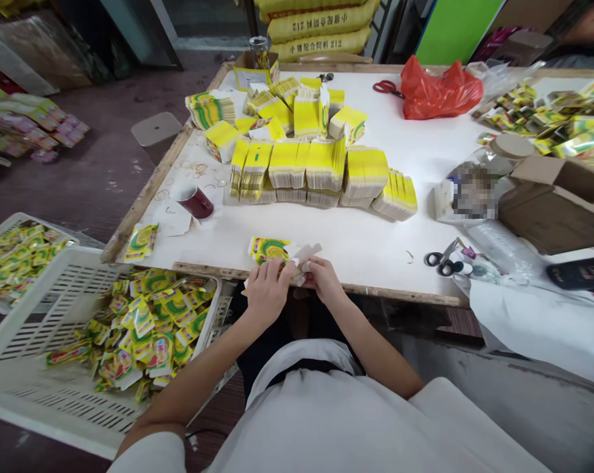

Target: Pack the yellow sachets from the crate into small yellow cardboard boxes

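Smooth card carton, rough wooden table edge, matt plastic crate, glossy crinkled plastic bag

Dark reddish floor surrounds a wood-edged white table with a pale stool nearby.

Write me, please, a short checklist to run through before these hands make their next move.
1. Left grip: ok, the left hand holds the yellow box.
2. Right grip: ok, the right hand pinches at its white flaps.
3. Flaps closed: not ok, they stick out at the box's right end.
4. Box contents: cannot tell, hidden from this view.
5. Black scissors clear of both hands: ok, off to the right.
6. Cup clear of both hands: ok, off to the left.
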Tool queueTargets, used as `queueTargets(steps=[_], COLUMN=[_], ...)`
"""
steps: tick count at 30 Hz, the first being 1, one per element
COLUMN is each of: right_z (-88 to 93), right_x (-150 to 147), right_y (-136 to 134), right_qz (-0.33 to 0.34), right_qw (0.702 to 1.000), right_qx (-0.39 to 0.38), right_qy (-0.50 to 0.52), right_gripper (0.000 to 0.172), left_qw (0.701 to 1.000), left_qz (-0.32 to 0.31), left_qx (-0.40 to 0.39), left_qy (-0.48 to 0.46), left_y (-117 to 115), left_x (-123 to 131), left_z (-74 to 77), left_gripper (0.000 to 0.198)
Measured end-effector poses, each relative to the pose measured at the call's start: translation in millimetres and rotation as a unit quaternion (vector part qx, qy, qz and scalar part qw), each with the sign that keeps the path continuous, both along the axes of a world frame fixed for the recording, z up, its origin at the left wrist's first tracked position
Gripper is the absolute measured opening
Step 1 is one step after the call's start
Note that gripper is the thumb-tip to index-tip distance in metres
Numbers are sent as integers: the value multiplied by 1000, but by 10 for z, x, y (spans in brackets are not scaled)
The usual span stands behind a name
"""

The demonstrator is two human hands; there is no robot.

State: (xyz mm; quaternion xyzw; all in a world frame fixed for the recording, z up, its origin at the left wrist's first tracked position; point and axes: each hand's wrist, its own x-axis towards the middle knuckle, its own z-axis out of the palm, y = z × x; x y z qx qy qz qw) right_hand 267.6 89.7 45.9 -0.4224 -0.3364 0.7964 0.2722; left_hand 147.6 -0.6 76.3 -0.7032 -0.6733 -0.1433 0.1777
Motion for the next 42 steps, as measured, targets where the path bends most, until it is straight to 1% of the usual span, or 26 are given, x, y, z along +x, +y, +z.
queueTargets(steps=[4,7,10,13,15,17,19,21,23,25,27,29,31,32,34,35,37,39,41,42], right_z=[-43,-35,-36,-43,-26,19,76,123,144,145,144,152,165,168,160,148,116,84,59,49], right_x=[18,34,45,68,92,116,134,144,149,153,162,178,196,203,210,213,223,254,305,333], right_y=[46,26,-55,-134,-154,-146,-117,-80,-48,-36,-58,-115,-197,-240,-306,-323,-316,-265,-204,-177], right_qz=[33,74,105,99,76,63,80,115,145,161,159,151,151,153,151,145,117,72,51,61], right_qw=[994,984,974,973,976,980,982,982,981,980,980,977,963,951,922,909,897,899,893,883], right_qx=[-86,-129,-148,-142,-113,-61,-10,22,39,52,74,127,215,266,357,391,423,425,439,455], right_qy=[50,98,135,155,168,177,173,149,119,101,97,86,58,38,0,-17,-50,-76,-91,-93], right_gripper=[9,7,10,17,24,30,33,34,38,42,47,50,52,54,57,57,52,48,47,47], left_qw=[999,997,989,976,969,968,969,972,971,966,956,945,929,922,916,919,934,945,946,943], left_qz=[3,14,30,52,63,56,32,10,3,10,26,38,31,18,-16,-27,-15,21,33,30], left_qx=[39,61,86,95,93,86,80,70,39,-5,-44,-83,-127,-142,-146,-132,-95,-84,-91,-92], left_qy=[-12,-41,-113,-189,-219,-231,-230,-226,-235,-259,-288,-313,-346,-360,-374,-371,-345,-315,-311,-320], left_y=[-1,7,15,6,-10,-27,-41,-53,-65,-78,-88,-90,-83,-76,-61,-55,-54,-76,-116,-139], left_x=[18,5,-22,-40,-38,-28,-13,4,23,44,60,66,64,63,69,74,81,70,37,14], left_z=[-33,-73,-112,-137,-150,-164,-178,-183,-173,-146,-108,-77,-72,-81,-115,-134,-152,-132,-73,-35], left_gripper=[27,33,43,50,53,54,53,53,52,50,49,49,54,57,60,62,68,69,61,57])
